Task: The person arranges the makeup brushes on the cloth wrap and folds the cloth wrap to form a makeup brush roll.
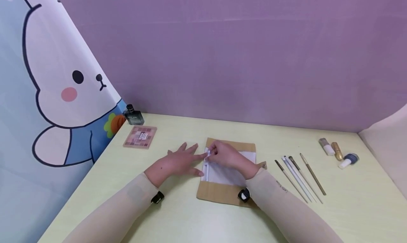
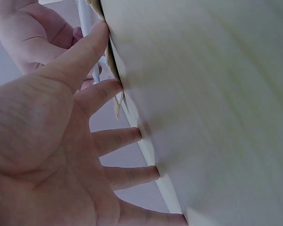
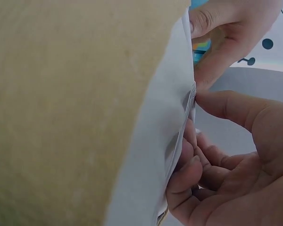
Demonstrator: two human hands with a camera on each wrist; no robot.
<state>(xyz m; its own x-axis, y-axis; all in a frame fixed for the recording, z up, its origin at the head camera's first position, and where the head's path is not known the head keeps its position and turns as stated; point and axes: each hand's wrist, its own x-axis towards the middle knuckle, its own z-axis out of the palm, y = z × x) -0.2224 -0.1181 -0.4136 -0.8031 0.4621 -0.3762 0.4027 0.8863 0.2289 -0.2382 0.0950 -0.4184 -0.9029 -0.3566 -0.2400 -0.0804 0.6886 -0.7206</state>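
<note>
Find brown-and-white wrap (image 1: 219, 193) open on worktop (image 1: 216, 223), toward six o'clock; steady nine o'clock edge with left hand (image 1: 178, 164) spread; with right hand (image 1: 228, 156) pinching slim white piece (image 1: 207, 170), separate or lining (image 1: 222, 174) fold unclear, ease gently, cloth flat

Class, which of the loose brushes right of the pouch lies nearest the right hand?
The leftmost brush, dark-tipped and closest to the tan pouch; the other brushes lie farther right, farther from the right hand.
</note>
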